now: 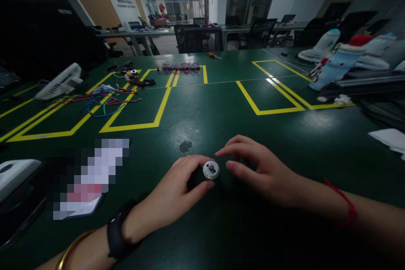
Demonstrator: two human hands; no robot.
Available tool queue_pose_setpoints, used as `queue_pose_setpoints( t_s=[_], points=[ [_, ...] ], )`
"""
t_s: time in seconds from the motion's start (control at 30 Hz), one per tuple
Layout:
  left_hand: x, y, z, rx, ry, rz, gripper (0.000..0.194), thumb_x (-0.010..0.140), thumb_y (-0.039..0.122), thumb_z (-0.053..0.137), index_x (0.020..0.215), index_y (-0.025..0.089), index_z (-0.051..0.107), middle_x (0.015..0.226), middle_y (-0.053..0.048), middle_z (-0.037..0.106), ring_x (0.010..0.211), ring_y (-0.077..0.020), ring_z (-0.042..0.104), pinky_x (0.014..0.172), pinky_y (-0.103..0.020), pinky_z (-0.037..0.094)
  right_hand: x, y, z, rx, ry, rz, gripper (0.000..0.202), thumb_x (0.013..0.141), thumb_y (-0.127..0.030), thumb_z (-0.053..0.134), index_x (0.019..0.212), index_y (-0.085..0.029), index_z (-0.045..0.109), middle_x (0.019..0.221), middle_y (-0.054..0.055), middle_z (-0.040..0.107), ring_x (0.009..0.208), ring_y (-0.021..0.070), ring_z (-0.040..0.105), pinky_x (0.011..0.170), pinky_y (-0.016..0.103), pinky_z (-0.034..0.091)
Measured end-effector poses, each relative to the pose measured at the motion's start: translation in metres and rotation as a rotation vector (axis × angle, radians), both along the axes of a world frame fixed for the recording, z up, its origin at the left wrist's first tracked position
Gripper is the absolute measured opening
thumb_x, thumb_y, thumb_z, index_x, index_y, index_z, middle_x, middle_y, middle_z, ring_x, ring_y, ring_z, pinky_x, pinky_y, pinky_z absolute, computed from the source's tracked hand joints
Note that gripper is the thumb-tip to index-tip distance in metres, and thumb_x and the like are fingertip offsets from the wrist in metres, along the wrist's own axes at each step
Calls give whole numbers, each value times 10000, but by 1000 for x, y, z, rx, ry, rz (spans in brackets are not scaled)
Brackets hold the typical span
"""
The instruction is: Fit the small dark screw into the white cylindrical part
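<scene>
A small round silver metal part (211,170), with a short shaft and dark holes on its top face, stands on the dark green table (202,114). My left hand (177,190), with a black watch at the wrist, grips this part between thumb and fingers from the left. To the right of it is my right hand (262,168), its thumb and index finger apart with a gap between them and the part. Nothing shows in the right hand.
At the left lie a phone (91,181), coloured wires (107,101) and a white fan (60,82). A wire bundle (179,68) and an orange screwdriver (214,55) lie farther back. A light blue bottle-like object (335,65) stands at the right, near white tissue (389,138).
</scene>
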State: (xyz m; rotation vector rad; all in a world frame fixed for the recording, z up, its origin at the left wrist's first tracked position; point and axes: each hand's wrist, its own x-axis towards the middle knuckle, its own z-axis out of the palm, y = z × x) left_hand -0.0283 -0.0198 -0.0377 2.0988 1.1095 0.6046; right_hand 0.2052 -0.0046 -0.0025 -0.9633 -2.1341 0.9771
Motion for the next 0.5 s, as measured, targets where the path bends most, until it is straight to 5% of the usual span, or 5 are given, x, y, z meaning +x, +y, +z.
queue_pose_setpoints(
  t_s=[0.23, 0.5],
  points=[
    [-2, 0, -1, 36, 14, 10, 360, 903, 270, 617, 1231, 321, 479, 1198, -14, 595, 1097, -234, 561, 968, -424, 436, 26, 4, -30, -446, 282, -288, 227, 916, -395, 554, 903, -199, 667, 751, 1, 598, 652, 129, 541, 562, 244, 419],
    [-3, 0, -2, 39, 17, -4, 369, 904, 280, 615, 1240, 335, 474, 1207, 4, 597, 1106, -224, 562, 965, -414, 441, 28, 10, -33, -573, 475, -410, 229, 887, -396, 588, 827, -184, 653, 677, -12, 571, 582, 108, 527, 521, 236, 392]
  ],
)
